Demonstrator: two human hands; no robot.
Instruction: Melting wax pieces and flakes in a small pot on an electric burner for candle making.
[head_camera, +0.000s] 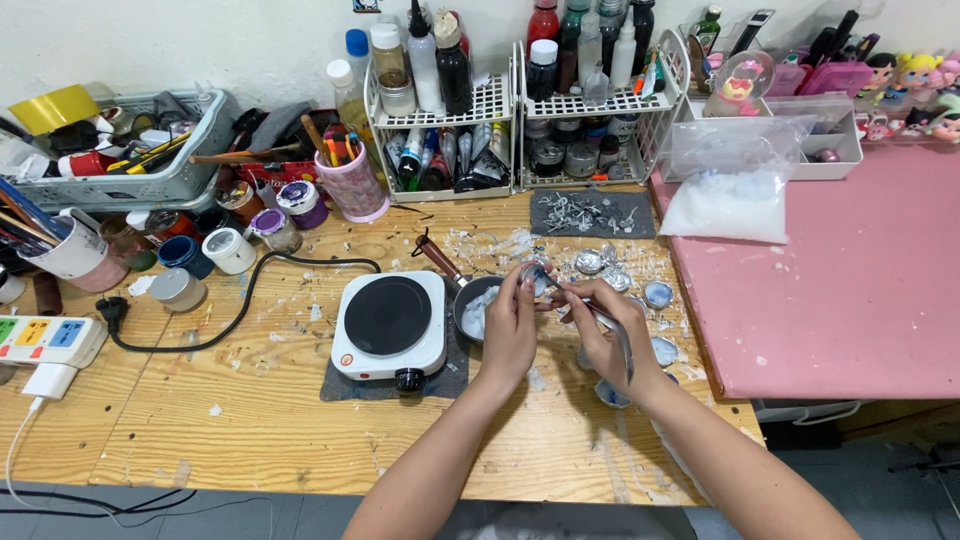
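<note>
My left hand (510, 325) holds a small round metal cup (532, 274) up at its fingertips, just above a small dark pan (470, 305) with a brown handle that holds white wax pieces. My right hand (607, 335) grips long metal tweezers (610, 325), whose tip reaches into the cup. Several more small metal cups (657, 294) lie on the wooden table (250, 420) to the right of my hands.
A white single-burner hot plate (390, 325) sits left of the pan on a grey mat, its black cord running to a power strip (45, 340). A bag of white wax flakes (728, 205) lies on the pink surface (850, 290). Wire racks of bottles (520, 100), paint jars and brush cups line the back.
</note>
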